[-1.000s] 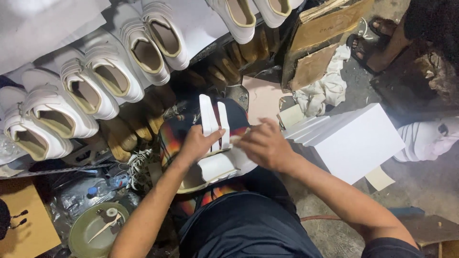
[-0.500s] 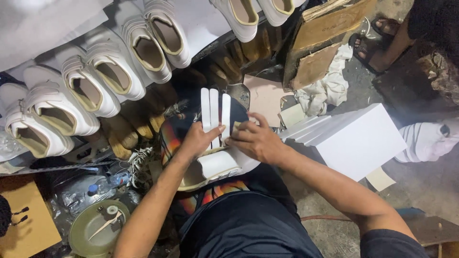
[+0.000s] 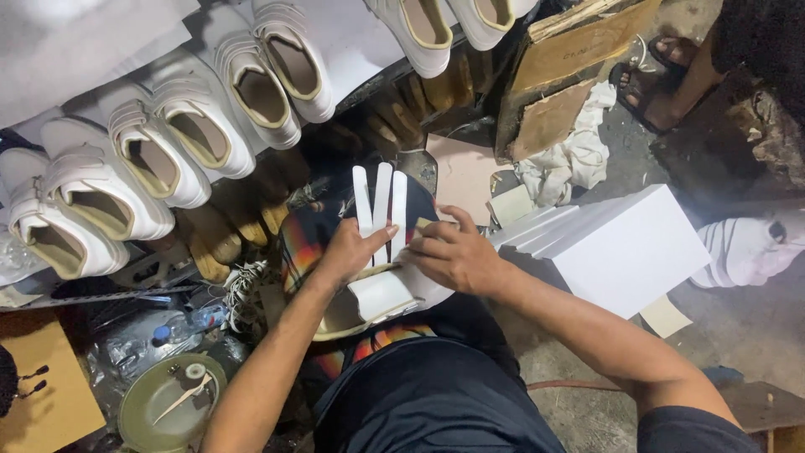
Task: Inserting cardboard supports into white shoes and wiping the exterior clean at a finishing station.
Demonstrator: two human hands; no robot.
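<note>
Left hand (image 3: pixel 348 252) grip clamped on white shoe (image 3: pixel 377 289), right hand (image 3: pixel 453 256) pinching its straps (image 3: pixel 381 197), white box (image 3: pixel 629 247) beside

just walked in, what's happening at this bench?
A person is working on a white shoe held in their lap. The left hand presses on its three white straps, which stand fanned upward. The right hand pinches something small at the strap base; what it is cannot be made out. A row of finished white shoes lies ahead, and a stack of white sheets sits to the right.
</note>
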